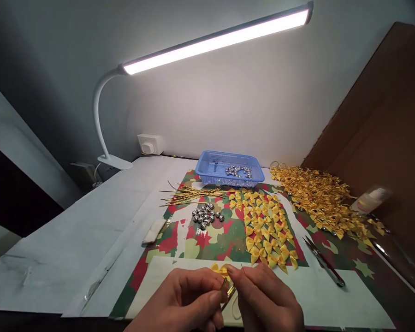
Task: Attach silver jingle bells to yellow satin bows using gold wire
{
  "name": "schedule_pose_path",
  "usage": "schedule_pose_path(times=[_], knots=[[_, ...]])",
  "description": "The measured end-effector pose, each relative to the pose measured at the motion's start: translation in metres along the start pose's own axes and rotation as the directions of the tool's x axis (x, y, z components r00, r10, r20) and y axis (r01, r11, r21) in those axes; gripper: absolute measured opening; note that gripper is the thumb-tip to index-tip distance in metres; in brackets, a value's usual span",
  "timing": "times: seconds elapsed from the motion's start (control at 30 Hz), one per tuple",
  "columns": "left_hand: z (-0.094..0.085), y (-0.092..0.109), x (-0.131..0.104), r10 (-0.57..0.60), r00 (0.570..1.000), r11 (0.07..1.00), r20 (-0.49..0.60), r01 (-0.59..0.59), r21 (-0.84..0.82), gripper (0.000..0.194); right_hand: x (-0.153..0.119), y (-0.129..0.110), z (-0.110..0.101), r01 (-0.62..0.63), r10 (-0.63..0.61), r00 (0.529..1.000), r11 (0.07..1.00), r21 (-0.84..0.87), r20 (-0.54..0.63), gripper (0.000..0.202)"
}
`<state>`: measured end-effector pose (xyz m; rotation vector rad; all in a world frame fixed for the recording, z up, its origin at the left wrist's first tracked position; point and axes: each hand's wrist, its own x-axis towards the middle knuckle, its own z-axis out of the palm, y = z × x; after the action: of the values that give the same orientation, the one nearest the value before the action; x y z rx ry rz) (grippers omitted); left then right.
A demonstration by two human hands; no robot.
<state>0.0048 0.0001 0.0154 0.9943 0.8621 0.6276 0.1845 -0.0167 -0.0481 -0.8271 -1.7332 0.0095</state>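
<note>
Item: small yellow ribbon bow point(220, 270), held at the near edge of the table over a white sheet point(332, 295), between the fingertips of both hands, with a thin gold wire tie point(228, 293) running down from it. Left hand point(183, 299): thumb and forefinger pressed together on the wire and the bow's lower part. Right hand point(266, 299): fingertips pinching the bow's upper side, where a fine wire end stands up. Handling, as judged: very light, soft satin that crushes easily; the wire is springy, thin and slippery, best held close to the bow's knot rather than by the loops. Surroundings: loose bows laid in rows point(266, 226) on a camouflage-patterned mat point(228, 242); a cluster of silver bells point(206, 215) to their left; a bundle of gold wire ties point(190, 194) behind; a blue basket point(207, 173) holding more bells; a heap of finished bows point(318, 196) to the right; small scissors or snips point(323, 262) on the mat; a desk lamp point(214, 42) overhead. Not legible: whether a bell is already on the wire, since the fingers cover the join; both wrists are cut off by the lower frame; a blurred bottle-like object point(370, 199) at far right cannot be identified.
</note>
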Motion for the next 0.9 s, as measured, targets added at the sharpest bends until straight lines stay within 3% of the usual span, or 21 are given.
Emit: schedule_pose_path(times=[0.17,0.33,0.63,0.9], knots=[[0.002,0.000,0.005,-0.053,0.998,0.997,0.034,0.051,0.053,0.040,0.011,0.009,-0.007,0.182,-0.171,0.980,0.976,-0.116,0.096,0.026],[0.002,0.000,0.007,-0.085,0.995,0.992,0.043,0.081,0.099,0.035,0.017,0.010,-0.009,0.238,-0.209,0.961,0.958,-0.157,0.179,0.016],[-0.003,0.000,0.008,-0.094,0.993,0.987,0.076,0.083,0.140,0.034,0.019,0.010,-0.006,0.283,-0.241,0.949,0.937,-0.206,0.204,0.018],[-0.013,-0.015,0.010,-0.049,0.996,0.989,0.068,0.039,0.146,0.040,0.022,0.012,-0.006,0.312,-0.264,0.934,0.931,-0.188,0.241,0.016]])
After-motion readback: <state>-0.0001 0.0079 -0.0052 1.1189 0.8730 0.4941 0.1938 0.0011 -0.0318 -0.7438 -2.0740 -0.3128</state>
